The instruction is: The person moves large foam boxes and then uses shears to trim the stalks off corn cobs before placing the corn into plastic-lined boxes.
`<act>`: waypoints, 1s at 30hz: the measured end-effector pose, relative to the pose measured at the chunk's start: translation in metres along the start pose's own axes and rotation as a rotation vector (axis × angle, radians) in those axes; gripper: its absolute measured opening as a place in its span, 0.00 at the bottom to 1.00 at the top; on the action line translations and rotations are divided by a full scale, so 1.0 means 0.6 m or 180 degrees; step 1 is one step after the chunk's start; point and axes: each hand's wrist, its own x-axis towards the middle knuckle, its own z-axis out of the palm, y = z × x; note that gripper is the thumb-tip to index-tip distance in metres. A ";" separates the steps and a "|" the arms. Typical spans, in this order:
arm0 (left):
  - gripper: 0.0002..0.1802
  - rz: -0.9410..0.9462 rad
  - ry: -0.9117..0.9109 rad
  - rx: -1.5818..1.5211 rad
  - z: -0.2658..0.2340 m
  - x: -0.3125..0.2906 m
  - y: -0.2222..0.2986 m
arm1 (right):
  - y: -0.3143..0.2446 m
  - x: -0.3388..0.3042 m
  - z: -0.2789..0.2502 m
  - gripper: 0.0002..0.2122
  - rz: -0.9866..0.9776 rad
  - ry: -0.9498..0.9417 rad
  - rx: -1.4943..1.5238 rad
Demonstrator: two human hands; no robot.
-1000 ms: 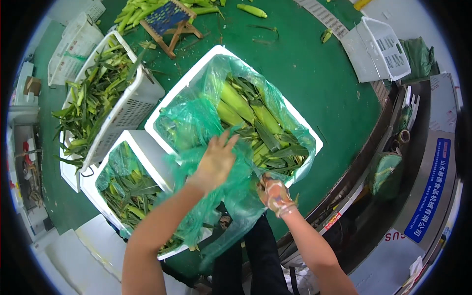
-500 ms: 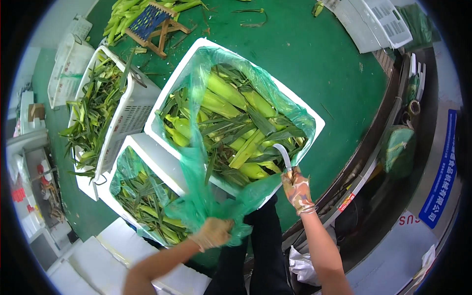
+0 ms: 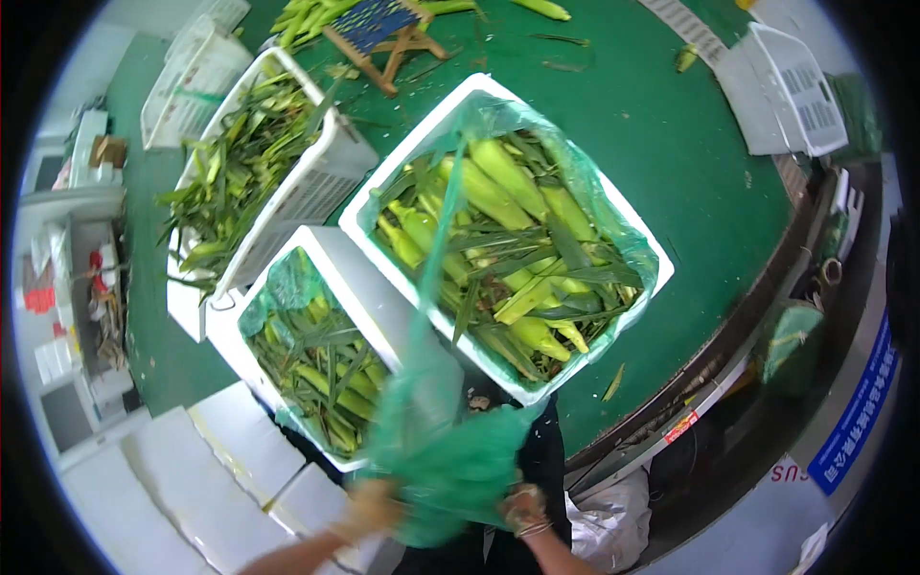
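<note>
— What has changed since half a second ago?
— The right hand has dropped from the box's near rim down to the bunched green plastic bag, and the left hand has come in beside it, so both now meet low in front of the body.
— How are they gripping?
— Both are blurred, but each looks closed on the gathered bag mouth: the left on the left side of the bunch, the right on its right.
— And the bag itself?
— It lines the white foam box on the green table; a stretched strip runs up from the hands across the corn cobs inside.
— Around that?
— A second lined foam box of corn sits just left, and a white basket of husks behind it.
— Which step is this?
— Gathering the liner shut, I judge. Next calls for pulling the far edges in and twisting the neck.
</note>
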 end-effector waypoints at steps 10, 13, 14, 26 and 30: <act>0.16 -0.3908 0.2945 0.2657 -0.375 -0.678 -0.495 | -0.002 0.105 -0.214 0.09 0.1086 0.0317 0.0085; 0.10 -0.2754 0.1333 0.3108 -0.123 -0.469 -0.510 | 0.008 0.099 -0.228 0.10 0.0271 -0.0062 -0.0533; 0.08 -0.2284 0.0799 0.2853 -0.031 -0.354 -0.474 | -0.005 0.094 -0.222 0.10 0.1088 0.0043 0.0195; 0.37 -0.0494 0.1153 0.0461 0.195 0.423 0.082 | 0.026 0.127 -0.309 0.10 0.1531 0.0468 0.0853; 0.44 -0.1677 0.1486 0.0380 0.178 0.472 0.079 | 0.059 0.122 -0.283 0.10 0.1636 0.0268 0.0662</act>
